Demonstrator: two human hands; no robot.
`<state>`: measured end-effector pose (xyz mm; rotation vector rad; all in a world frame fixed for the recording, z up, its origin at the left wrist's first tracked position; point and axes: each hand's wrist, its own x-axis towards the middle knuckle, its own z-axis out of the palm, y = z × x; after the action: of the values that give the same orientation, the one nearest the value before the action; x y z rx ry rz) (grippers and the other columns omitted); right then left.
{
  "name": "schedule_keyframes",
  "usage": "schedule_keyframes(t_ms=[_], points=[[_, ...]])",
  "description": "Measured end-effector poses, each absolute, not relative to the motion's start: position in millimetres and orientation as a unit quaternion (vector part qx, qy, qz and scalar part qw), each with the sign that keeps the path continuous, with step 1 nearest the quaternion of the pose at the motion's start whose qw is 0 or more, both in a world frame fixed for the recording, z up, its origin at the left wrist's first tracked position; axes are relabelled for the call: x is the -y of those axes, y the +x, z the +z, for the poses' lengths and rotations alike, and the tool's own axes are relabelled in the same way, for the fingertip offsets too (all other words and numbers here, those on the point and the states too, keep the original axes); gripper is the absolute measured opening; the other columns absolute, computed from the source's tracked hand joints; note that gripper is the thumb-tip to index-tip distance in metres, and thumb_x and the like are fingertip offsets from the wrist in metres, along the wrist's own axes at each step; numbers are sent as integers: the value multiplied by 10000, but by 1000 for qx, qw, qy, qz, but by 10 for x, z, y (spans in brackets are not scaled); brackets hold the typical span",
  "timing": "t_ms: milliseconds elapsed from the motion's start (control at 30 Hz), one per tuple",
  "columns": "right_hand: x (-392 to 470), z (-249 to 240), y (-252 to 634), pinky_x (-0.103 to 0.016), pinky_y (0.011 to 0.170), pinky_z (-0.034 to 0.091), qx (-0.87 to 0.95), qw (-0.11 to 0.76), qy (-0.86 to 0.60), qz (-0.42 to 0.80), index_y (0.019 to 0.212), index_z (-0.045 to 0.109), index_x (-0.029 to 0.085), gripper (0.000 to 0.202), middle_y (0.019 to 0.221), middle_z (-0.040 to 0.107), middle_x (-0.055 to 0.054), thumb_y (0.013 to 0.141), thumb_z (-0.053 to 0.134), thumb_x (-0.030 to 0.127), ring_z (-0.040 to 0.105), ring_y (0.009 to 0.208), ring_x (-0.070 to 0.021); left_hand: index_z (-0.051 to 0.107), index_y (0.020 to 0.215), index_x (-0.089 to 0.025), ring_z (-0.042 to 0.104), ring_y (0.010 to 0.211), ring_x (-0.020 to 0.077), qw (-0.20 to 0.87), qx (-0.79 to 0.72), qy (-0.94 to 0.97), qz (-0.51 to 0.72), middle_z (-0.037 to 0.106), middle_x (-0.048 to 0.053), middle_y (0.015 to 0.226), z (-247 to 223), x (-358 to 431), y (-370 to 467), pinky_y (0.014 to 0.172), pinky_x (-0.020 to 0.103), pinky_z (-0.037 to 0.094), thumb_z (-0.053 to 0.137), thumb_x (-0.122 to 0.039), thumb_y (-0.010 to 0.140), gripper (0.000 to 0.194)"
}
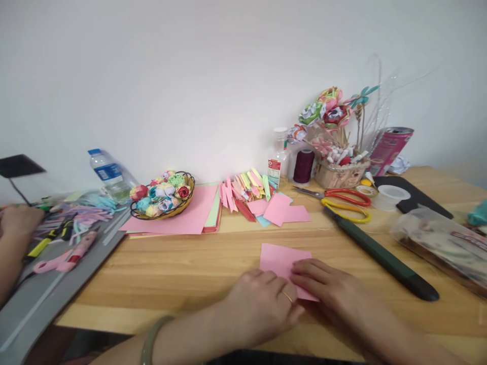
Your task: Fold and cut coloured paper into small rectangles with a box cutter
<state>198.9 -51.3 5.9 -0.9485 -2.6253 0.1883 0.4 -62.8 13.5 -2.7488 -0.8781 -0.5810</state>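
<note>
A square of pink paper [279, 257] lies near the front of the wooden table, under both of my hands. My left hand [261, 299], with a ring on one finger and a bangle at the wrist, is curled over the paper's lower left part. From the right, my right hand [327, 284] holds the paper, its fingers pressed together on the surface. The lower edge of the sheet and both thumbs are mostly hidden. Just behind lie several smaller pink paper pieces [279, 209], beside a pile of folded paper strips [247, 187].
A basket of paper flowers [163, 200] rests on coloured sheets [198, 213]. To the right are scissors [346, 197], a dark green-handled paper cutter arm [384, 258] and a plastic bag [445, 248]. At left, another person's hand [19, 223] is near a pink glue gun [68, 256].
</note>
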Motion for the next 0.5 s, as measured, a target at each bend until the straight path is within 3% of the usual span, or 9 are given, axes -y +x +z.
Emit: schedule_keyframes(t_ms=[67, 100, 200, 367, 467, 500], points=[[523, 15, 2066, -294, 847, 500, 918, 166, -339, 122, 1084, 616, 245, 356, 1125, 638, -59, 825, 444, 72, 593, 1029, -163, 594, 935, -150, 610, 781, 190, 8, 312, -941, -130, 668, 44, 869, 205, 596, -71, 676, 288, 477, 551, -482, 834, 350], [529, -6, 2109, -285, 864, 489, 915, 170, -337, 141, 1107, 609, 257, 366, 1159, 622, -57, 835, 439, 82, 582, 1052, -155, 601, 964, -159, 601, 841, 197, -29, 312, -944, -106, 666, 51, 935, 235, 579, -111, 731, 293, 469, 555, -491, 832, 360], [563, -45, 2204, -291, 882, 477, 906, 206, -338, 148, 1090, 629, 272, 327, 1171, 615, -61, 856, 448, 133, 569, 1075, -160, 646, 931, -193, 587, 876, 178, -108, 326, -933, -110, 670, 25, 963, 265, 552, -188, 789, 277, 437, 520, -313, 890, 179], [625, -49, 2245, -280, 769, 511, 881, 256, -372, 141, 990, 653, 271, 221, 976, 678, -42, 880, 468, 221, 617, 917, -157, 681, 731, -174, 587, 669, 134, -265, 415, -851, -182, 679, 3, 719, 197, 597, -148, 666, 227, 430, 524, -226, 883, 225], [617, -75, 2222, -269, 668, 519, 839, 282, -442, 144, 909, 644, 244, 209, 840, 683, -36, 893, 441, 292, 637, 766, -153, 674, 857, -175, 582, 639, 137, -325, 511, -765, -218, 680, -2, 765, 159, 609, -118, 617, 235, 432, 565, -181, 829, 112], [608, -91, 2204, -269, 641, 520, 823, 289, -468, 144, 939, 631, 234, 210, 805, 682, -32, 888, 442, 311, 639, 723, -154, 651, 941, -176, 592, 681, 145, -333, 533, -742, -234, 681, 2, 827, 144, 603, -114, 642, 243, 443, 583, -168, 804, 153]])
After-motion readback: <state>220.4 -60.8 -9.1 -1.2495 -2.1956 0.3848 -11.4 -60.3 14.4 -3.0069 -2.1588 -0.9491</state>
